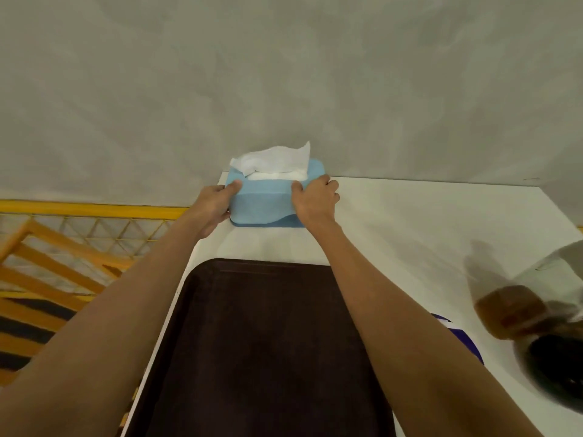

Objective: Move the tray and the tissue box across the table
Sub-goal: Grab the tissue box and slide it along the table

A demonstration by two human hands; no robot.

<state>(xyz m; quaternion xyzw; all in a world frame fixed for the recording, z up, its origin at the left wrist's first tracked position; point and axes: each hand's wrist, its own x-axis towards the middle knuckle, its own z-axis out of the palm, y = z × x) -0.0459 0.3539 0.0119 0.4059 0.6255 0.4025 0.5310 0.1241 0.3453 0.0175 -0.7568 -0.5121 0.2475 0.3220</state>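
White table [410, 222] carries the blue tissue box [265, 203] at its far left corner, long axis crosswise; left hand [214, 206] and right hand [315, 200] clamp its opposite ends, beyond the dark tray [268, 342].

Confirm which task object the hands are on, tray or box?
The blue box: left hand and right hand grip its two ends at the table's far corner. The dark tray lies untouched nearer the person.
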